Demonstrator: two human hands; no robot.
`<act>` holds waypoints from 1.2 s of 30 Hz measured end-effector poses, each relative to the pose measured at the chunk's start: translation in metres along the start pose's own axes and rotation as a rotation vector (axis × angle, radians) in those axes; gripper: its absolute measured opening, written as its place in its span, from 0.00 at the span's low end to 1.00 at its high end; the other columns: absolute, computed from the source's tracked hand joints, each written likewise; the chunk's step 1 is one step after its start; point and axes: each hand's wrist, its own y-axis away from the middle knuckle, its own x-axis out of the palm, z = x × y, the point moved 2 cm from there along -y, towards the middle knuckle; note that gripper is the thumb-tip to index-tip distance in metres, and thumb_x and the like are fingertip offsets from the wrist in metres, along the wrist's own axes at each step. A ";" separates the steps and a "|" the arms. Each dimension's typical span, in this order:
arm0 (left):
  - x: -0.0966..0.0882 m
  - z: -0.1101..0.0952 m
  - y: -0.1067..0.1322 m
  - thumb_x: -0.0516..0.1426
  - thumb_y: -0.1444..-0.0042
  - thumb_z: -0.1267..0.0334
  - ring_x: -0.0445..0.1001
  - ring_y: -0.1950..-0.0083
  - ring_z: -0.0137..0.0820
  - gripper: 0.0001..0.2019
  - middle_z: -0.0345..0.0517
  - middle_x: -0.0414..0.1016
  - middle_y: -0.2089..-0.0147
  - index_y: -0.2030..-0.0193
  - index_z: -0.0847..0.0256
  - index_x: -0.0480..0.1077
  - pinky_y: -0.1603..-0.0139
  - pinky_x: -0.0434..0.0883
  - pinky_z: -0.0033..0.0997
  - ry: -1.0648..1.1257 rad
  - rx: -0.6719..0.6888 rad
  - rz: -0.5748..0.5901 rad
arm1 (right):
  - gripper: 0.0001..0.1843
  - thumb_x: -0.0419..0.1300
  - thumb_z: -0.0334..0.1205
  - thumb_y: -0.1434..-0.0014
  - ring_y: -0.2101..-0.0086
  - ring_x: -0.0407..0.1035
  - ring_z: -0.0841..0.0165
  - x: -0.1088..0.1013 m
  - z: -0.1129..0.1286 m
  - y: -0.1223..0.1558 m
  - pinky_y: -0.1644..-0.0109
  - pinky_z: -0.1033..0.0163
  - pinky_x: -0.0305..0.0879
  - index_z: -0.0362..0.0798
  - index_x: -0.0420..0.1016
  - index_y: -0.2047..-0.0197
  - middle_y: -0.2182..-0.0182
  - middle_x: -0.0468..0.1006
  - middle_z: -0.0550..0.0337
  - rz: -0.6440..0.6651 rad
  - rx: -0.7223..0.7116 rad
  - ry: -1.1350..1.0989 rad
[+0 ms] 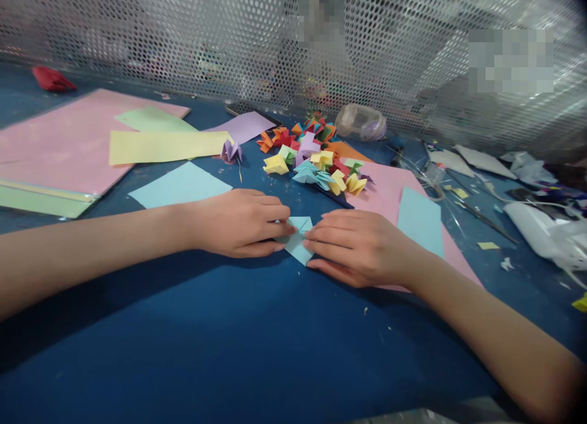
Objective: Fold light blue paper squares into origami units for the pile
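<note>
Blue tabletop (pixel 220 350) fills the lower frame; a perforated silvery screen (pixel 257 51) spans the top. At centre lies a small light-blue folded paper (pixel 298 248), creased, its lower end pointed. The left hand (pixel 245 224) and right hand (pixel 362 246) grip its 2 sides with their fingers, hiding those edges.
</note>
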 end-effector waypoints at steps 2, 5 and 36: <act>0.001 -0.001 -0.001 0.44 0.34 0.57 0.71 0.57 0.37 0.18 0.52 0.72 0.56 0.47 0.63 0.67 0.57 0.68 0.35 -0.017 0.000 0.004 | 0.10 0.55 0.39 0.38 0.64 0.74 0.68 0.000 0.004 0.000 0.56 0.59 0.72 0.43 0.75 0.60 0.65 0.81 0.56 -0.014 -0.041 0.051; 0.002 -0.001 -0.001 0.44 0.34 0.58 0.71 0.53 0.38 0.18 0.54 0.72 0.53 0.47 0.64 0.67 0.53 0.68 0.37 0.003 -0.006 -0.016 | 0.09 0.55 0.36 0.37 0.63 0.75 0.68 0.001 0.007 0.001 0.54 0.60 0.72 0.42 0.75 0.61 0.65 0.81 0.55 -0.034 -0.113 0.163; 0.006 -0.009 -0.003 0.45 0.33 0.61 0.74 0.50 0.36 0.17 0.52 0.75 0.50 0.51 0.64 0.73 0.51 0.72 0.34 0.116 -0.130 -0.137 | 0.07 0.55 0.33 0.38 0.70 0.71 0.72 0.001 0.011 0.001 0.67 0.65 0.68 0.46 0.74 0.66 0.72 0.79 0.61 -0.152 -0.158 0.255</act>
